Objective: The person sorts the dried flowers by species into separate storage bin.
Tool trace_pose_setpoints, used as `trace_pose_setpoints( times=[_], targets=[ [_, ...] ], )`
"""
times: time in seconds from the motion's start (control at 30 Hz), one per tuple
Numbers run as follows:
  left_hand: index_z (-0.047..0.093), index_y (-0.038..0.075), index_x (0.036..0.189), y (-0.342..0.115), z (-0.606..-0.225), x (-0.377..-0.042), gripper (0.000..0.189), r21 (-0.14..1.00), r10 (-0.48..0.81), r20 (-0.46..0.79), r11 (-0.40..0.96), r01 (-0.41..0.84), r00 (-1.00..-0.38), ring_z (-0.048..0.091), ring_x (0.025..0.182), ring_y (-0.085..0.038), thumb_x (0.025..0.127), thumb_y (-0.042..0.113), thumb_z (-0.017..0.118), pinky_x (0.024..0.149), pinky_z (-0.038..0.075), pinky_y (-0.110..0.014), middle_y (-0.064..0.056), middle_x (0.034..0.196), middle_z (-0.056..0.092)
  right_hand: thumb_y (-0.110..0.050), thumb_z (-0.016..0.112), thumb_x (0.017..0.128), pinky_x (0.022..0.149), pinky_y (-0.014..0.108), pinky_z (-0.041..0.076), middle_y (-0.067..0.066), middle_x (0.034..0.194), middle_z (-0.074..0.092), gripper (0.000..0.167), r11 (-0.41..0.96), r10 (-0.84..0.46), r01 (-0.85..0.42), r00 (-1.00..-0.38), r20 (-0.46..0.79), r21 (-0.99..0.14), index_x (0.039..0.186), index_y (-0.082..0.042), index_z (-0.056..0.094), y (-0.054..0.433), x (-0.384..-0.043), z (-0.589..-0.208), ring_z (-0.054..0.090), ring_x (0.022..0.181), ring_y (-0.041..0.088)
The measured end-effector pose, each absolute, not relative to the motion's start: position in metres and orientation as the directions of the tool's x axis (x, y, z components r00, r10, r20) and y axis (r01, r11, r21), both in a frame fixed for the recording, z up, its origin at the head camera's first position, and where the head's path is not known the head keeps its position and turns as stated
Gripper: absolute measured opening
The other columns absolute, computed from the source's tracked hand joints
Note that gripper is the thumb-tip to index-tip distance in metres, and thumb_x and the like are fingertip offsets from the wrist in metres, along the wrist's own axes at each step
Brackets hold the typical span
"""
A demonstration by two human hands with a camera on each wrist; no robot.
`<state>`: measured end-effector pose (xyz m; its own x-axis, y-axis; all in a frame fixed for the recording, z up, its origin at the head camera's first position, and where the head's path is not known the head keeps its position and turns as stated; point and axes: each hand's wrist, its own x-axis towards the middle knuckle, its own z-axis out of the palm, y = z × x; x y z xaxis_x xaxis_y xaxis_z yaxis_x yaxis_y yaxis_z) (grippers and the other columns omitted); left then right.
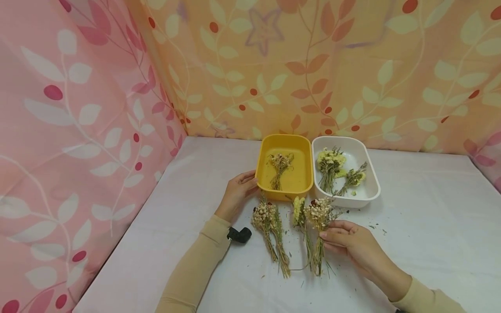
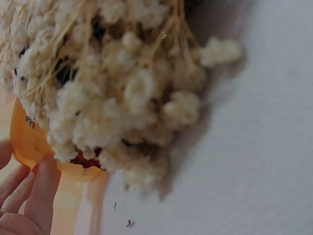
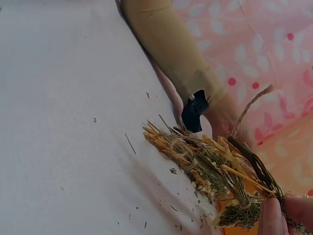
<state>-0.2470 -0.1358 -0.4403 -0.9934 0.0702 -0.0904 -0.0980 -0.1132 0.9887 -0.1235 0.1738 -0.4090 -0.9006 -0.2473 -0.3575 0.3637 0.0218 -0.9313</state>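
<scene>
My right hand (image 1: 352, 243) pinches the stems of a dried flower bunch (image 1: 319, 214) with small cream blossoms, over the table in front of the bins. Close against it on the left is a yellow-headed dried bunch (image 1: 299, 213); whether it lies on the table I cannot tell. My left hand (image 1: 236, 193) touches the front left corner of the yellow bin (image 1: 301, 165), its fingers (image 2: 44, 186) fairly straight in the left wrist view. Cream-flowered bunches (image 1: 267, 224) lie in front of that bin. In the right wrist view, twine-tied stems (image 3: 181, 152) show beside the right fingertips (image 3: 272, 218).
One small cream bunch (image 1: 279, 167) lies inside the yellow bin. The white bin (image 1: 369, 169) adjoins it on the right, with yellow-flowered bunches (image 1: 331, 165) inside. Bits of stem and leaf litter the white tablecloth (image 1: 430, 226). Patterned fabric (image 1: 332, 65) hangs behind.
</scene>
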Motion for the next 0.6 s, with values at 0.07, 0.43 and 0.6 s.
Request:
trace_pose_setpoints(
  times=[0.07, 0.43, 0.6],
  targets=[
    [0.052, -0.001, 0.142, -0.136, -0.44, -0.247, 0.046, 0.989, 0.071, -0.086, -0.113, -0.094, -0.994, 0.056, 0.13, -0.039, 0.098, 0.009, 0.062, 0.101, 0.057, -0.034, -0.023, 0.144, 0.053, -0.008, 0.068, 0.094, 0.085, 0.025, 0.062, -0.005, 0.097, 0.073, 0.063, 0.032, -0.245, 0.35, -0.905, -0.347, -0.936, 0.14, 0.016, 0.033, 0.174, -0.123, -0.407, 0.072, 0.09, 0.007],
    [0.053, 0.001, 0.141, -0.136, -0.439, -0.247, 0.045, 0.988, 0.067, -0.101, -0.112, -0.108, -0.993, 0.056, 0.13, -0.038, 0.098, 0.01, 0.063, 0.103, 0.055, -0.037, -0.021, 0.144, 0.055, -0.009, 0.071, 0.09, 0.082, 0.026, 0.063, -0.003, 0.096, 0.075, 0.057, 0.095, -0.229, 0.336, -0.909, -0.349, -0.937, 0.132, 0.015, 0.042, 0.172, -0.123, -0.414, 0.073, 0.086, 0.007],
    [0.053, 0.0, 0.141, -0.136, -0.44, -0.248, 0.046, 0.989, 0.069, -0.094, -0.108, -0.102, -0.993, 0.056, 0.13, -0.039, 0.098, 0.01, 0.063, 0.104, 0.055, -0.038, -0.023, 0.144, 0.054, -0.01, 0.071, 0.09, 0.082, 0.026, 0.063, -0.001, 0.097, 0.073, 0.06, 0.106, -0.227, 0.357, -0.9, -0.372, -0.928, 0.134, 0.017, 0.041, 0.173, -0.124, -0.422, 0.072, 0.087, 0.008]
  ],
)
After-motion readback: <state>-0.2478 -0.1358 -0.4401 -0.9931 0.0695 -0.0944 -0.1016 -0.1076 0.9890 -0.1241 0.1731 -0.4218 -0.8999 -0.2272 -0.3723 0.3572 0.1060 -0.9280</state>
